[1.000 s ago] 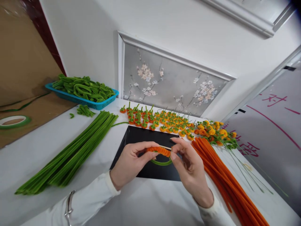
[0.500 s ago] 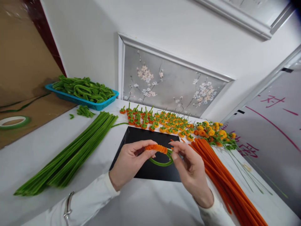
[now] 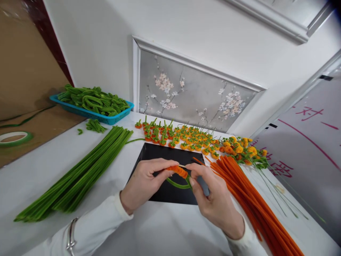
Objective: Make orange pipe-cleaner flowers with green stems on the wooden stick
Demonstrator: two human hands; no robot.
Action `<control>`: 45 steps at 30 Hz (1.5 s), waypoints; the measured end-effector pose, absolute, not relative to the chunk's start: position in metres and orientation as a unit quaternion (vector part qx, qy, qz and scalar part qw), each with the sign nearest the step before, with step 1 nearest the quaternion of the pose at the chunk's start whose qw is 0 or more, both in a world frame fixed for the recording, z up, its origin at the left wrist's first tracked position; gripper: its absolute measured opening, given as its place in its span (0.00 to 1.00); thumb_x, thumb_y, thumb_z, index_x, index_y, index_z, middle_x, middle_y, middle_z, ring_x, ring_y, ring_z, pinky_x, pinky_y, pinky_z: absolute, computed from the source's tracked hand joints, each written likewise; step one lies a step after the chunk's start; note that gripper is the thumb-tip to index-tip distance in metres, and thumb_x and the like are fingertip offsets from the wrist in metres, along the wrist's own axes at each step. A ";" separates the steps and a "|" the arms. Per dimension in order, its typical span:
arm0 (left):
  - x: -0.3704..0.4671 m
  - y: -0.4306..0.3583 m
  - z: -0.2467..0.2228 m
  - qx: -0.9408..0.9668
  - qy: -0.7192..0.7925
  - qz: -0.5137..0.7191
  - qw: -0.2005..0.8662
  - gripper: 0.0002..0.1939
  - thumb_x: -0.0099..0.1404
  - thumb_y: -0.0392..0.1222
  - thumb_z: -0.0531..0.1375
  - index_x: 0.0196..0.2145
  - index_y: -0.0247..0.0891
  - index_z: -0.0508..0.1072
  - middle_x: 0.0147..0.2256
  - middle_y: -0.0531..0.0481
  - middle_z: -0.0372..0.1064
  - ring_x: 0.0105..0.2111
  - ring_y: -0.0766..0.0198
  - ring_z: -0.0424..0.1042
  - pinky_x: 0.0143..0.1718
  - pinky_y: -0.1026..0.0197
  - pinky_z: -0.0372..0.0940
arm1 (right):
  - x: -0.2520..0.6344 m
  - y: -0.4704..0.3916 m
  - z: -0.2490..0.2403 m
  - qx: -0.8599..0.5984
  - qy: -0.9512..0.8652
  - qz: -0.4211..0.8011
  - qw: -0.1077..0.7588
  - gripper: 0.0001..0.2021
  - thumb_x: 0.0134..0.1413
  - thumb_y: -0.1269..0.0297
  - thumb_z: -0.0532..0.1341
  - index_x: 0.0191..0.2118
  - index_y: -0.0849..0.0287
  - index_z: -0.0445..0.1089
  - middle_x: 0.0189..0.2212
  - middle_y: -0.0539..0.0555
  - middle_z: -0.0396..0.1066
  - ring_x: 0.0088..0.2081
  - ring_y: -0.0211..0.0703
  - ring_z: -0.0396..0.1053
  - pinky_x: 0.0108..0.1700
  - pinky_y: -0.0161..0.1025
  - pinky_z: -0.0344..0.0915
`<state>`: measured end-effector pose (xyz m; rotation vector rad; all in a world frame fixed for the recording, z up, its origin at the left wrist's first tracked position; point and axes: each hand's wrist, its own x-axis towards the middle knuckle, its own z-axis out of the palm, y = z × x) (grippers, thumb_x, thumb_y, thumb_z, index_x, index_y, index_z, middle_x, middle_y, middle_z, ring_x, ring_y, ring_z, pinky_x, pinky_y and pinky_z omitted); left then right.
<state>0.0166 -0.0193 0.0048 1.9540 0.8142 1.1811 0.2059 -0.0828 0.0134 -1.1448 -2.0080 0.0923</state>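
Note:
Over the black board (image 3: 157, 195), my left hand (image 3: 146, 181) pinches the left end of a coiled orange pipe cleaner (image 3: 179, 171) between thumb and fingers. My right hand (image 3: 213, 192) is closed at the coil's other end, its thumb and finger on a green pipe cleaner (image 3: 177, 185), which bends in a loop beneath the coil. A thin pale stick (image 3: 182, 165) shows between the fingertips of both hands, just above the coil; which hand grips it I cannot tell.
Long green pipe cleaners (image 3: 80, 174) lie left, orange ones (image 3: 247, 192) right. Behind the board stand small orange and yellow flower heads (image 3: 173, 135). A blue basket (image 3: 106, 119) holds bent green pieces. Finished-looking flowers (image 3: 239, 149) lie back right; a tape roll (image 3: 16, 138) far left.
My right hand has moved slightly left, closer to my left hand. The orange coil now tilts down more to the right, and the pale stick has come into view above it.

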 end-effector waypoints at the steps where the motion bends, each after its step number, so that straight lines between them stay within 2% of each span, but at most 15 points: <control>1: 0.016 -0.019 0.006 0.755 0.314 0.446 0.364 0.11 0.61 0.37 0.60 0.40 0.41 0.79 0.35 0.49 0.77 0.34 0.61 0.74 0.36 0.64 0.67 | 0.207 -0.083 0.014 -0.454 -0.795 0.038 0.401 0.16 0.58 0.75 0.52 0.51 0.55 0.61 0.31 0.51 0.66 0.33 0.40 0.65 0.37 0.38 0.64; 4: 0.016 -0.018 0.007 0.740 0.314 0.427 0.414 0.11 0.59 0.38 0.61 0.41 0.40 0.78 0.32 0.50 0.76 0.31 0.63 0.72 0.32 0.65 0.66 | 0.208 -0.082 0.013 -0.455 -0.798 0.040 0.393 0.15 0.58 0.74 0.52 0.50 0.56 0.61 0.31 0.52 0.66 0.33 0.40 0.65 0.36 0.38 0.64; 8: 0.017 -0.017 0.007 0.724 0.315 0.425 0.443 0.09 0.59 0.37 0.61 0.37 0.39 0.78 0.32 0.50 0.74 0.32 0.64 0.71 0.33 0.65 0.64 | 0.208 -0.079 0.008 -0.442 -0.810 0.017 0.386 0.15 0.58 0.75 0.51 0.50 0.56 0.64 0.35 0.55 0.67 0.36 0.42 0.66 0.37 0.40 0.66; 12: 0.017 -0.017 0.006 0.733 0.330 0.421 0.420 0.07 0.59 0.36 0.60 0.36 0.38 0.78 0.30 0.50 0.73 0.30 0.65 0.70 0.30 0.66 0.63 | 0.208 -0.079 0.005 -0.434 -0.813 -0.023 0.388 0.18 0.58 0.77 0.51 0.51 0.58 0.65 0.37 0.57 0.66 0.37 0.43 0.65 0.39 0.42 0.66; 16: 0.018 -0.018 0.005 0.757 0.317 0.425 0.381 0.08 0.60 0.34 0.59 0.36 0.40 0.78 0.30 0.52 0.73 0.28 0.67 0.69 0.28 0.67 0.62 | 0.207 -0.080 0.004 -0.430 -0.823 -0.049 0.368 0.19 0.57 0.79 0.51 0.52 0.60 0.65 0.34 0.58 0.65 0.36 0.45 0.64 0.37 0.44 0.66; 24: 0.020 -0.020 0.004 0.757 0.285 0.401 0.429 0.07 0.60 0.34 0.60 0.34 0.39 0.79 0.31 0.52 0.75 0.32 0.66 0.72 0.34 0.67 0.66 | 0.203 -0.078 0.000 -0.424 -0.815 0.011 0.394 0.15 0.58 0.78 0.52 0.48 0.60 0.65 0.36 0.57 0.66 0.37 0.43 0.64 0.40 0.42 0.66; 28: 0.020 -0.022 0.005 0.697 0.299 0.414 0.503 0.13 0.57 0.37 0.63 0.42 0.38 0.76 0.37 0.50 0.76 0.36 0.64 0.73 0.38 0.64 0.68 | 0.206 -0.078 0.004 -0.424 -0.797 0.043 0.428 0.12 0.58 0.77 0.53 0.45 0.60 0.66 0.36 0.56 0.67 0.37 0.41 0.65 0.39 0.38 0.66; 30: 0.019 -0.023 0.007 0.668 0.304 0.433 0.523 0.15 0.55 0.37 0.64 0.42 0.38 0.74 0.36 0.50 0.76 0.34 0.65 0.73 0.37 0.65 0.68 | 0.208 -0.077 0.007 -0.429 -0.788 0.047 0.440 0.11 0.58 0.77 0.53 0.44 0.60 0.66 0.36 0.56 0.67 0.36 0.40 0.66 0.38 0.37 0.66; 35: 0.018 -0.023 0.010 0.680 0.302 0.459 0.486 0.04 0.58 0.36 0.62 0.32 0.37 0.76 0.30 0.53 0.74 0.29 0.69 0.71 0.31 0.69 0.66 | 0.210 -0.077 0.011 -0.438 -0.784 0.048 0.438 0.10 0.58 0.76 0.53 0.43 0.60 0.67 0.34 0.55 0.66 0.35 0.40 0.65 0.36 0.36 0.65; 41: 0.018 -0.024 0.013 0.722 0.294 0.447 0.440 0.05 0.59 0.34 0.60 0.33 0.36 0.76 0.31 0.51 0.74 0.30 0.68 0.70 0.31 0.68 0.64 | 0.209 -0.078 0.008 -0.437 -0.797 0.034 0.415 0.12 0.59 0.76 0.52 0.45 0.60 0.66 0.35 0.57 0.66 0.36 0.42 0.65 0.38 0.38 0.66; 45: 0.019 -0.023 0.012 0.723 0.291 0.434 0.452 0.05 0.59 0.33 0.60 0.33 0.36 0.76 0.32 0.51 0.74 0.31 0.67 0.70 0.32 0.68 0.65 | 0.208 -0.077 0.007 -0.427 -0.805 0.049 0.409 0.14 0.59 0.76 0.51 0.48 0.59 0.65 0.37 0.56 0.67 0.36 0.41 0.65 0.37 0.37 0.65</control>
